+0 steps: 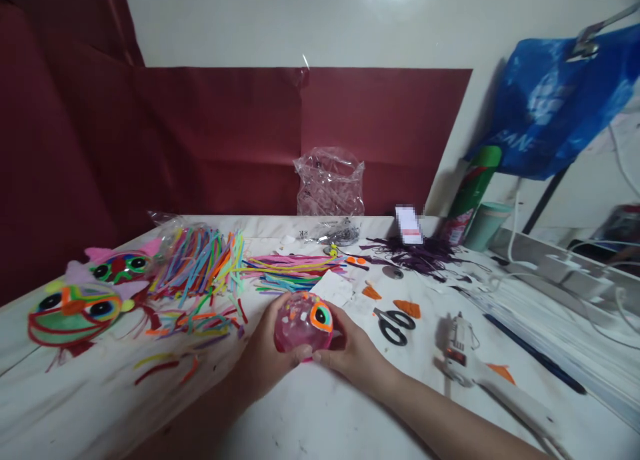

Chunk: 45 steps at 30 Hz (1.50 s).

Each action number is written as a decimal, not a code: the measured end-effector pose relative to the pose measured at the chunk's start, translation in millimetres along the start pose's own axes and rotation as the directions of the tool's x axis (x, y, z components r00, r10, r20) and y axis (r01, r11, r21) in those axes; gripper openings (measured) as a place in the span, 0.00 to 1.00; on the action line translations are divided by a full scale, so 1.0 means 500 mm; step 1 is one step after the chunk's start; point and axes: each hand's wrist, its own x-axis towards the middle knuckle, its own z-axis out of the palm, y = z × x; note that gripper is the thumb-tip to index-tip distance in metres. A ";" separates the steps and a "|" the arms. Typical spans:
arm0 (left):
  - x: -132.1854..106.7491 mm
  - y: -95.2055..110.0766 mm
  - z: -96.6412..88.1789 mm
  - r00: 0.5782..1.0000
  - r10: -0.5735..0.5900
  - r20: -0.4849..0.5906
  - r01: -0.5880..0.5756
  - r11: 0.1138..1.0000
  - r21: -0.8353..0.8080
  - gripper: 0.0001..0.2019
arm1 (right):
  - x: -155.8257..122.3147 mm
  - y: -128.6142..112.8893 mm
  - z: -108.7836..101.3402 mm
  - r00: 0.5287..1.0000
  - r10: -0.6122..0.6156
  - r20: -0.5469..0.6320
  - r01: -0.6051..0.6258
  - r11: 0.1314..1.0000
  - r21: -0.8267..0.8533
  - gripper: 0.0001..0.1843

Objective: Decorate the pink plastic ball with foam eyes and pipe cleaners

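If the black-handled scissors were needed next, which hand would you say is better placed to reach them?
Probably the right hand: the scissors lie close by on its own side. The left hand is farther off, across the pink ball that both hands hold.

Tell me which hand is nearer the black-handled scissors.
Right. Your right hand is just left of the scissors; your left hand is farther left, across the pink translucent ball.

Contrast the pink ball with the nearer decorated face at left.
The left hand and right hand hold the pink ball; the decorated face rests on the table. The ball shows one eye; the face, two. The ball is mostly pink; the face is green below. Both carry orange trim.
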 end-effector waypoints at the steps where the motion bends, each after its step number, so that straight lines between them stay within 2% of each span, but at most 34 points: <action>1: 0.002 -0.006 -0.003 1.000 0.004 0.003 -0.004 1.000 -0.010 0.40 | -0.002 -0.005 0.002 1.000 0.002 -0.008 -0.002 1.000 -0.021 0.45; 6: 0.022 -0.024 -0.013 0.998 0.047 -0.051 -0.055 0.984 -0.172 0.38 | -0.006 -0.006 0.005 0.999 -0.014 -0.048 0.007 0.989 -0.146 0.40; 11: 0.032 -0.013 -0.014 0.994 0.017 -0.112 -0.042 0.972 -0.230 0.33 | -0.003 0.011 0.008 0.997 -0.024 -0.077 0.009 0.982 -0.188 0.33; 17: 0.030 -0.013 -0.026 0.992 -0.130 0.009 0.129 0.970 -0.206 0.36 | -0.007 0.010 0.006 0.993 0.010 -0.119 -0.030 0.984 -0.174 0.27; 22: 0.024 -0.029 -0.027 0.995 -0.084 0.061 0.094 0.979 -0.182 0.47 | -0.012 0.017 0.010 0.994 0.001 -0.105 -0.022 0.979 -0.204 0.29; 28: 0.039 -0.041 -0.037 0.988 -0.066 0.141 0.111 0.936 -0.335 0.49 | -0.014 0.019 0.012 0.996 0.003 -0.085 -0.022 0.977 -0.212 0.31; 33: 0.048 -0.043 -0.038 0.991 -0.021 0.134 0.070 0.923 -0.377 0.44 | -0.016 0.011 0.014 0.995 -0.013 -0.099 -0.011 0.971 -0.239 0.31; 38: 0.048 -0.040 -0.041 0.992 0.011 0.129 0.031 0.946 -0.324 0.40 | -0.012 0.012 0.012 0.994 0.003 -0.110 -0.016 0.993 -0.116 0.22; 41: 0.046 -0.038 -0.047 0.990 -0.014 0.141 0.049 0.968 -0.246 0.38 | -0.010 0.011 0.010 0.992 0.049 -0.112 -0.056 0.997 -0.056 0.20; 45: 0.041 -0.031 -0.046 0.988 -0.012 0.152 0.054 0.961 -0.270 0.43 | -0.012 0.004 0.010 0.991 0.069 -0.119 -0.078 0.994 -0.077 0.19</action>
